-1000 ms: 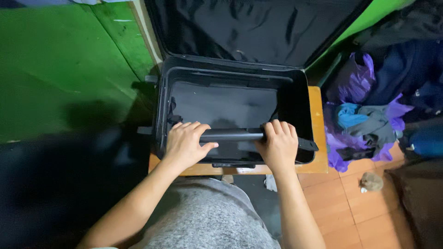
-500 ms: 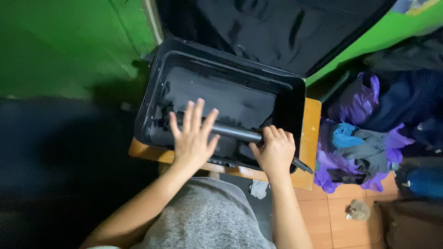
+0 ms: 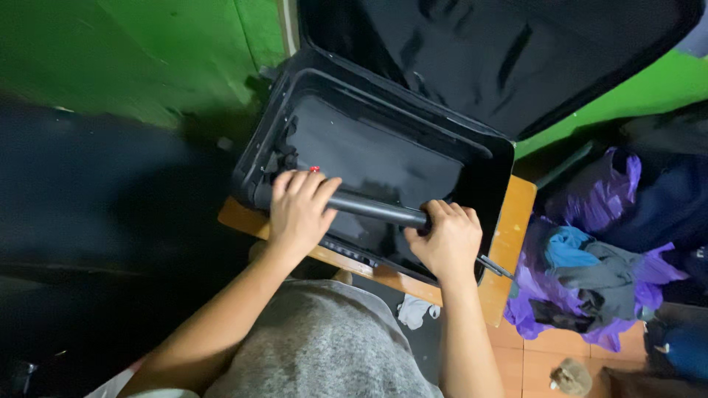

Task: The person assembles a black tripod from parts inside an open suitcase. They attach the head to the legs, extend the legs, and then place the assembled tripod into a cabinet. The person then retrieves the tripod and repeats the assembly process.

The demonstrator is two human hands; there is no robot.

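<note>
Half a second ago our left hand (image 3: 297, 210) was lifted with fingers spread; now it is clenched again around the dark cylindrical pull-handle bar (image 3: 376, 210), as is our right hand (image 3: 445, 239), so we grip it two-handed. One open black hard-shell suitcase (image 3: 383, 155) (empty inside) rests on one small wooden worktop (image 3: 509, 243).

1. The open suitcase (image 3: 383, 162) rests on a wooden stool (image 3: 509, 243), its lid (image 3: 501, 59) raised behind it.
2. A handle bar (image 3: 376, 210) spans the suitcase's near edge.
3. The left hand (image 3: 299, 210) lies on the bar's left end, the right hand (image 3: 442, 239) on its right end.
4. A heap of clothes (image 3: 597, 273) lies on the floor right of the stool.
</note>
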